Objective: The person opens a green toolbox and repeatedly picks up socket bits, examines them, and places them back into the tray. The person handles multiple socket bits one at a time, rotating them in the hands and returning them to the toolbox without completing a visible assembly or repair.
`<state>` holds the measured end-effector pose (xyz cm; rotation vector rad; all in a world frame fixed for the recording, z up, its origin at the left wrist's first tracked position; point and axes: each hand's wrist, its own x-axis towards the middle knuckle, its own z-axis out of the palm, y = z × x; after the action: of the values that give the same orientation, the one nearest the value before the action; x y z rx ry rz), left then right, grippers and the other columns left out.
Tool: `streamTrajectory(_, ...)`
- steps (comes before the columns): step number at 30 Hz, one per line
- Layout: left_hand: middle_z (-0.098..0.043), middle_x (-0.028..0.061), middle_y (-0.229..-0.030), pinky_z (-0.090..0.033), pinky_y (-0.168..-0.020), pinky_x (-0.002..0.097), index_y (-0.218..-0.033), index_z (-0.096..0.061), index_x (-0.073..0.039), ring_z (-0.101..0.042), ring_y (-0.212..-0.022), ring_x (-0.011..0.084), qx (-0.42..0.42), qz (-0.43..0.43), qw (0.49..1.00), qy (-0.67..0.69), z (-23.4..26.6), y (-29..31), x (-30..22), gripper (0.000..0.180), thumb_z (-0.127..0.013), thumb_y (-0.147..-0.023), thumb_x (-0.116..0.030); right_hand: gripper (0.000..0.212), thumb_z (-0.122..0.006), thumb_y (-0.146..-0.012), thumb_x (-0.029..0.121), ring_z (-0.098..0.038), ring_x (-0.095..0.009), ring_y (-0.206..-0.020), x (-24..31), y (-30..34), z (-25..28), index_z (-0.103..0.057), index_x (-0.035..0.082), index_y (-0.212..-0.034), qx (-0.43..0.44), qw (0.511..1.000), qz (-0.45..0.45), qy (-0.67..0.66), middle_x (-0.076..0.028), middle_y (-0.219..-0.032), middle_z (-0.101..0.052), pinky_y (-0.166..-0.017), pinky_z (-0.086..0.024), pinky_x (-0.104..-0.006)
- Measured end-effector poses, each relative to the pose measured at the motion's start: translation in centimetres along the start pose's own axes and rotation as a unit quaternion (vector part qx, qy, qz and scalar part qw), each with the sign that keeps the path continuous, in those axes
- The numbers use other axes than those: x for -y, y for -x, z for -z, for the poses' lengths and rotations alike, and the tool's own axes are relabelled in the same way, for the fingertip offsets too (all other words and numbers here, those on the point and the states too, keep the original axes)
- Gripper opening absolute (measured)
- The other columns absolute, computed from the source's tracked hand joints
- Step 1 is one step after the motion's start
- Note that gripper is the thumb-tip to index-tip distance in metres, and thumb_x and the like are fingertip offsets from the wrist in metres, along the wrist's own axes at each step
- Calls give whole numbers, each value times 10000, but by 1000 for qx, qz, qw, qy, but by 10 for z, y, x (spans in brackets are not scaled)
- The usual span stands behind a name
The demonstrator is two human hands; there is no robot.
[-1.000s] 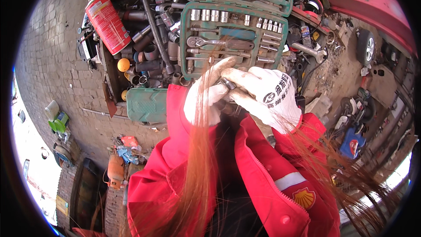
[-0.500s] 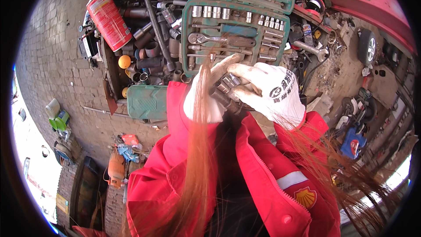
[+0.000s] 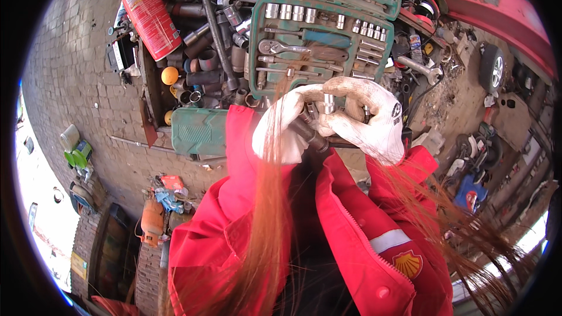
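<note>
A shiny silver, cylindrical metal socket (image 3: 329, 105) sits pinched in the soiled, white-fabric-gloved right hand (image 3: 377, 124). The left hand (image 3: 285, 133) (gloved alike) holds a dull, dark metal cylinder (image 3: 311, 135).

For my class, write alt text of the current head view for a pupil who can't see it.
A person's white-gloved right hand pinches a silver socket while the left hand holds a dark metal cylinder. Beyond them lies an open green socket case; to its left are a red spray can and loose sockets.
</note>
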<state>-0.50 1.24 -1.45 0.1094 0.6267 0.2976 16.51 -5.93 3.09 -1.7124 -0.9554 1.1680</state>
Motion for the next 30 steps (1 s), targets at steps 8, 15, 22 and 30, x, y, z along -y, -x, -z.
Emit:
streamTrajectory(8,-606,50,-785,-389,-544,217,-1112,-608,49,-512,-601,86,12,63,996,55,-11,10,-5,319,-567,-974,-235,427,-769,-754,89,-639,-200,-1077,-4,8,-12,-660,-30,-1150,22,964,-124,-234,-120,-1128,-687,-960,-484,-337)
streamTrajectory(15,-672,137,-897,-420,-494,244,-1155,-612,77,-561,-592,138,74,63,987,128,3,6,-2,416,-618,-927,-271,417,-754,-739,145,-702,-265,-909,-6,1,-12,-676,-5,-1120,39,998,9,-55,-153,-995,-711,-819,-542,-343)
streamTrajectory(22,-603,65,-791,-315,-461,225,-1143,-565,54,-442,-532,81,15,39,999,18,-3,6,-6,427,-624,-920,-305,357,-721,-762,176,-650,-262,-651,0,-6,-13,-676,105,-1109,25,978,137,157,-70,-765,-652,-567,-520,-353)
streamTrajectory(30,-624,50,-837,-446,-504,254,-1170,-599,-4,-561,-626,126,-35,52,971,230,10,0,0,285,-620,-961,-196,371,-769,-750,177,-592,-193,-621,-7,-28,-4,-689,96,-1103,-93,959,36,265,-60,-878,-695,-584,-491,-316)
